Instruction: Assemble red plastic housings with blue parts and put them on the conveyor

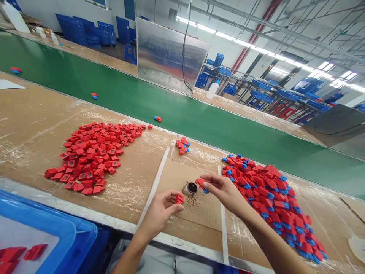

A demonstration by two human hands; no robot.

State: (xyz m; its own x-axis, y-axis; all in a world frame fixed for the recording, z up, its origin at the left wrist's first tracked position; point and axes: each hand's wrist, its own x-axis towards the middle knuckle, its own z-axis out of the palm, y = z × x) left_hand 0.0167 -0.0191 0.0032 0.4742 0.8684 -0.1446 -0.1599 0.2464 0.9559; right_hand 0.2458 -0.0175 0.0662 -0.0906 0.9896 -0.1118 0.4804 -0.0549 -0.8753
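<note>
Blue crate: nearest on my feed, a blue plastic crate point(42, 232) sits on the near side of the bench edge, left of the small jar point(189, 189), with red blocks point(34, 251) lying inside.

Left hand: I read it as clenched in a pinch, just left of the jar; the left hand point(161, 213) grasps a small red block point(180, 198) between thumb and fingertips.

Right hand: also pinching, right of the jar; the right hand point(225, 192) grasps a red-and-blue piece point(201, 184) directly beside the jar's mouth.

Jar: it stands upright on a cardboard sheet point(196, 224), dark granules point(194, 205) scattered just in front of it.

Small cluster: red-and-blue pieces point(181, 145) lie behind the jar.

Piles: a red-and-blue heap point(270, 201) lies right of the jar, and a red heap point(91, 156) lies well left of it.

Belt: a green conveyor belt point(182, 99) runs behind the jar, with a few stray pieces point(157, 119) on it.

Far end: stacked blue crates point(85, 30) stand well beyond the jar, past the belt.
</note>
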